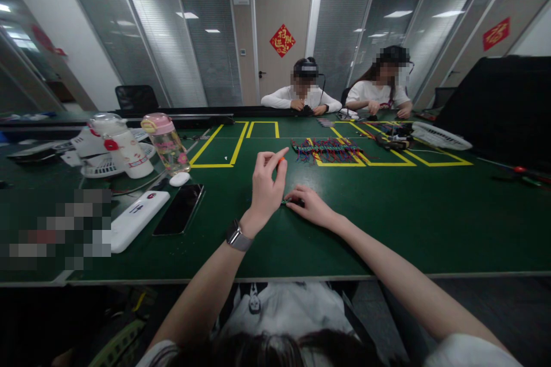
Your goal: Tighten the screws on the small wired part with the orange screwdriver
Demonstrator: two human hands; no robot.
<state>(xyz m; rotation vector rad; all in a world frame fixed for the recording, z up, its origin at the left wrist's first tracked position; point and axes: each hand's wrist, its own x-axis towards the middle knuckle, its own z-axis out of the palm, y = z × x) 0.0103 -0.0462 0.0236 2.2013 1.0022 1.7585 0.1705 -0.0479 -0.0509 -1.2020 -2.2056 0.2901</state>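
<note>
In front of me, my left hand (267,182) is raised above the table with its fingers bent together. Between thumb and forefinger shows a bit of a small orange object (281,160), whose kind I cannot make out. My right hand (313,206) rests on the table just to the right, fingertips closed on a small green circuit board (284,202). Most of that board is hidden by the two hands. Beyond them lies a row of small boards with red and blue wires (327,150).
To the left are a black phone (178,210), a white power bank (140,222), a white earphone case (179,179), a pink-lidded bottle (167,143) and a white bottle (129,152). Yellow tape (210,166) marks the green table (408,229). Two people (301,97) sit opposite.
</note>
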